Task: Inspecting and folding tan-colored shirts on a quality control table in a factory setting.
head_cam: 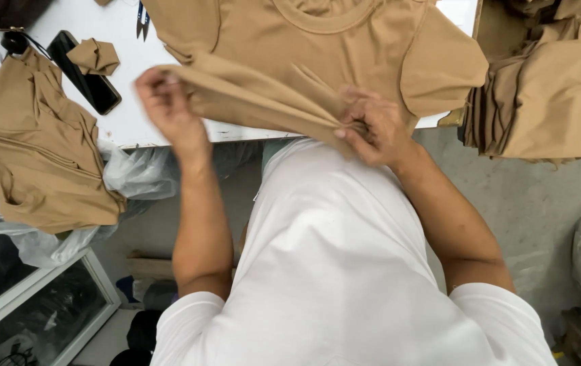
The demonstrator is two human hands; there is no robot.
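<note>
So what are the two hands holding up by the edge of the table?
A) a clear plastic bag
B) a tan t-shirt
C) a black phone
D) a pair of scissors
B: the left hand and the right hand both pinch the hem of the tan t-shirt spread on the white table, while the black phone lies untouched off to the side.

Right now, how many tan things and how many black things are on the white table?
Tan: 2 - the tan T-shirt held at its hem by the left hand and right hand, and a small tan fabric scrap.
Black: 1 - a black phone.
Total: 3 on the white table.
</note>
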